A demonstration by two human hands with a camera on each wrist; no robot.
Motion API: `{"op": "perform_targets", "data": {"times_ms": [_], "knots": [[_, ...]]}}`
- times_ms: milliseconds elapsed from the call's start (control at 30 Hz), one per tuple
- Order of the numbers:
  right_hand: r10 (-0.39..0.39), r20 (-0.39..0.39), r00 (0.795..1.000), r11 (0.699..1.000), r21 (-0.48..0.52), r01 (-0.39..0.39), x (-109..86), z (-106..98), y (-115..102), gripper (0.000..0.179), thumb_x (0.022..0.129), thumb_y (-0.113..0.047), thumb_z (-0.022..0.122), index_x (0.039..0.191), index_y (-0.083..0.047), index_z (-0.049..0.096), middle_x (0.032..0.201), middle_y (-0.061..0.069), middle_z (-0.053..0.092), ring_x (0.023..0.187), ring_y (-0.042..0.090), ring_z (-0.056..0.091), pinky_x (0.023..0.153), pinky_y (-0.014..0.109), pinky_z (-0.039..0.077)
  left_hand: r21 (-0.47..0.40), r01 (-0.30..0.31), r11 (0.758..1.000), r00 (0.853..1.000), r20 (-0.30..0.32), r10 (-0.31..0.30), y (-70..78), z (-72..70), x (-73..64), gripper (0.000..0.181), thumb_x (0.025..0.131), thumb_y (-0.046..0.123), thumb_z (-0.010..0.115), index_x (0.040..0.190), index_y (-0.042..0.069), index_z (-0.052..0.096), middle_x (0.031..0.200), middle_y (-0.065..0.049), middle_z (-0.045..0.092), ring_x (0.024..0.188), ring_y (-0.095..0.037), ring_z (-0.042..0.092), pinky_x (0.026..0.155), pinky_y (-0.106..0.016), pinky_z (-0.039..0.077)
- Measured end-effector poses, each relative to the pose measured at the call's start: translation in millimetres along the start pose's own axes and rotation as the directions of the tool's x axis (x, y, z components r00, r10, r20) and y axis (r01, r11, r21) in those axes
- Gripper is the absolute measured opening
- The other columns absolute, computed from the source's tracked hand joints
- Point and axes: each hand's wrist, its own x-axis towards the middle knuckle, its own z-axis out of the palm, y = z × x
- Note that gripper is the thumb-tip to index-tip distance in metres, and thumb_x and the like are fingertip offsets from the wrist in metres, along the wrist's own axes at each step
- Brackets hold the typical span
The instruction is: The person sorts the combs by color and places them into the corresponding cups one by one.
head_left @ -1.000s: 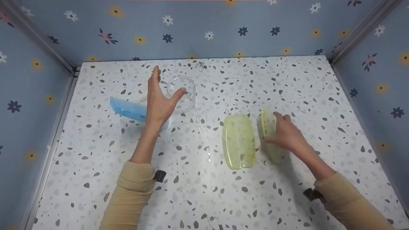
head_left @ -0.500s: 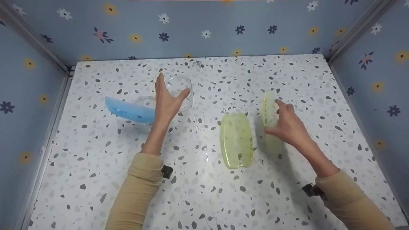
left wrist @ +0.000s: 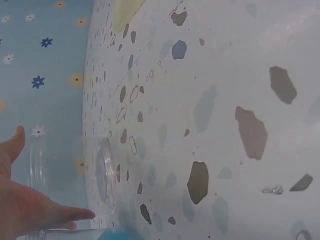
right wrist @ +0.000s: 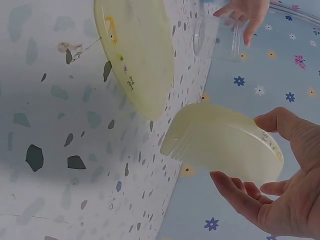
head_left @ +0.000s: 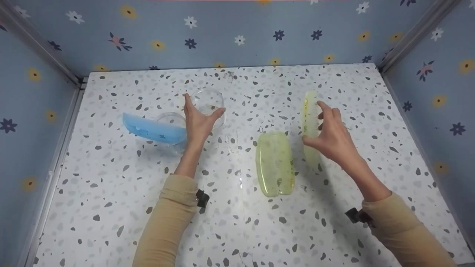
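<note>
Head view shows the right hand with its grip pinching a pale yellow-green curved plastic comb above the speckled white worktop, fingers covering some of the teeth. Left hand has its grip spread, partly blocking a clear round see-through cup; can't tell if they're touching. Some curved blue plastic piece hides most of a second clear round container. That flat, glossy yellow-green plastic piece between the hands? One comb or two, honestly can't tell. Left wrist view cuts it off.

Pale-yellow comb in right hand
</note>
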Motion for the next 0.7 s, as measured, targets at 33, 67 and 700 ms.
{"op": "perform_targets", "data": {"times_ms": [33,67,700], "knots": [[-0.004,-0.006,1.0,1.0,0.005,0.004,0.4,0.4,-1.3,0.1,0.079,-0.02,0.076,0.163,-0.014,0.022,0.135,0.02,0.046,0.105,0.03,0.056,0.069,0.036,0.044,-0.001,0.0,1.0,1.0,-0.008,0.0,-1.4,0.9,0.5,0.126,0.084,0.049,0.082,0.166,0.015,-0.007,0.175,-0.014,0.003,0.161,-0.036,0.013,0.131,-0.049,0.024],[-0.008,-0.01,1.0,1.0,0.01,0.008,0.7,0.7,-2.4,0.1,0.079,-0.019,0.076,0.163,-0.014,0.022,0.135,0.02,0.046,0.105,0.03,0.056,0.068,0.036,0.044,-0.001,-0.001,1.0,1.0,-0.015,0.001,-2.2,1.9,0.5,0.125,0.084,0.049,0.083,0.166,0.015,-0.005,0.175,-0.014,0.005,0.161,-0.036,0.015,0.13,-0.049,0.025],[-0.108,-0.098,0.989,0.988,0.097,0.118,7.3,5.9,-20.1,0.098,0.08,-0.014,0.076,0.163,-0.014,0.023,0.135,0.019,0.047,0.109,0.031,0.058,0.076,0.037,0.05,0.049,-0.097,0.994,0.995,0.013,0.097,-16.6,8.6,-0.9,0.107,0.084,0.047,0.082,0.164,0.018,0.017,0.169,-0.009,0.025,0.157,-0.03,0.028,0.13,-0.041,0.027]]}}
